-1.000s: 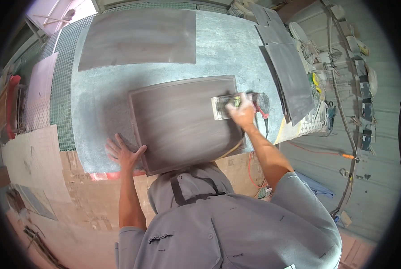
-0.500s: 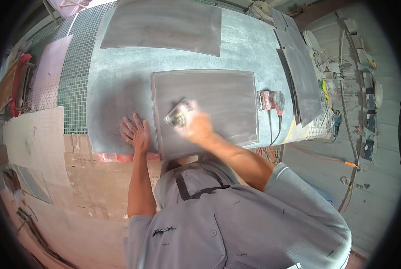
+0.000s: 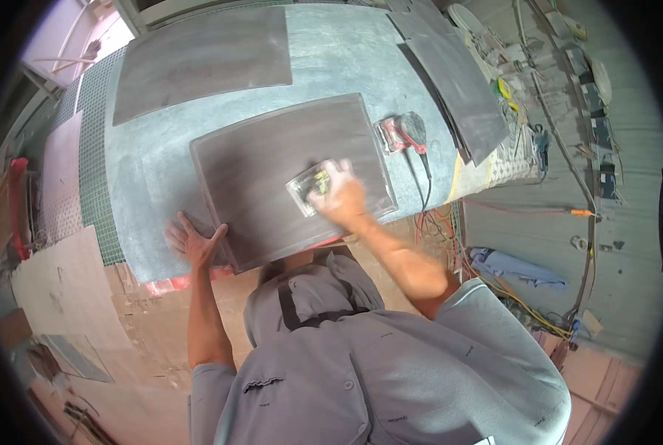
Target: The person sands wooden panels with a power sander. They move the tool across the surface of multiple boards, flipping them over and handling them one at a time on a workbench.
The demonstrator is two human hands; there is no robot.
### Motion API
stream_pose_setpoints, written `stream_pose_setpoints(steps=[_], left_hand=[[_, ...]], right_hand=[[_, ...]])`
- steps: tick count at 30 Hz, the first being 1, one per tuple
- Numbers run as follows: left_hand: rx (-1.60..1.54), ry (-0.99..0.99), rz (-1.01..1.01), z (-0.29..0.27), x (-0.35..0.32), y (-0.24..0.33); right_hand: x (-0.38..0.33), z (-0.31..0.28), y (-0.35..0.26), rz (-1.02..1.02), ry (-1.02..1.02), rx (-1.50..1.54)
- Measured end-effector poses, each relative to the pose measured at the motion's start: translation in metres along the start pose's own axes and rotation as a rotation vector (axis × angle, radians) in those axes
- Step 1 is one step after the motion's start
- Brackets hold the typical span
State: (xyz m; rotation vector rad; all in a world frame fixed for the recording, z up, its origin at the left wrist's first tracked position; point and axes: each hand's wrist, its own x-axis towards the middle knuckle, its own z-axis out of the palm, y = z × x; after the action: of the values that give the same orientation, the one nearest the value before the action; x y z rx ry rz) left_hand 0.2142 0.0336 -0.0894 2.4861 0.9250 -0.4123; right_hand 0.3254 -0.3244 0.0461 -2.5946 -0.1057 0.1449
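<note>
A dark grey rectangular panel point(image 3: 264, 163) with a paler rim lies at the near side of the table. My right hand point(image 3: 341, 196) grips a flat rectangular sanding block point(image 3: 302, 189), pale with yellow-green marks, pressed on the panel's right half. The fingers are slightly blurred; the block's underside is hidden. My left hand point(image 3: 194, 241) lies with fingers spread on the blue-grey tabletop point(image 3: 153, 193), its thumb at the panel's left edge. Right of the panel, a red and black power sander point(image 3: 404, 135) rests on the table with its cord trailing off the near edge.
Another dark panel point(image 3: 205, 63) lies at the far left, and stacked dark panels point(image 3: 457, 81) are at the right. Beyond them are tools and cables along the wall. Green grating point(image 3: 98, 163) borders the left side. Orange cables point(image 3: 439, 226) hang below the table.
My right hand has slid the sanding block rightward across the panel. My left thumb now meets the panel's left edge. The whole view has turned, so the panel appears tilted.
</note>
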Motion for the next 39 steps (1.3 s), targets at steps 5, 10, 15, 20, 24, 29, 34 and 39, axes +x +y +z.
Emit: stream_pose_setpoints(steps=[5,10,15,20,24,29,34,39], left_hand=[[0.043,-0.022,-0.014,0.000,0.002,0.001],[-0.015,-0.042,0.016,-0.005,-0.005,0.004],[-0.006,-0.022,0.034,0.006,0.001,-0.007],[-0.049,0.017,0.028,0.019,0.008,-0.013],[-0.069,0.038,-0.002,0.018,0.014,-0.010],[-0.028,0.079,0.028,0.019,0.014,-0.020],[0.024,0.159,0.212,0.003,-0.031,0.013],[0.070,0.051,0.789,0.021,-0.113,0.077]], right_hand=[[0.014,-0.046,0.125,0.034,0.265,-0.053],[0.009,-0.060,0.129,0.120,0.265,-0.065],[-0.020,0.004,0.009,-0.064,0.017,-0.074],[-0.077,0.066,-0.099,-0.327,-0.255,-0.014],[-0.112,0.104,-0.139,-0.556,-0.340,0.096],[-0.113,0.064,-0.106,-0.329,-0.386,0.041],[-0.097,-0.009,-0.004,0.075,-0.139,0.005],[-0.085,-0.050,0.118,0.142,0.192,-0.014]])
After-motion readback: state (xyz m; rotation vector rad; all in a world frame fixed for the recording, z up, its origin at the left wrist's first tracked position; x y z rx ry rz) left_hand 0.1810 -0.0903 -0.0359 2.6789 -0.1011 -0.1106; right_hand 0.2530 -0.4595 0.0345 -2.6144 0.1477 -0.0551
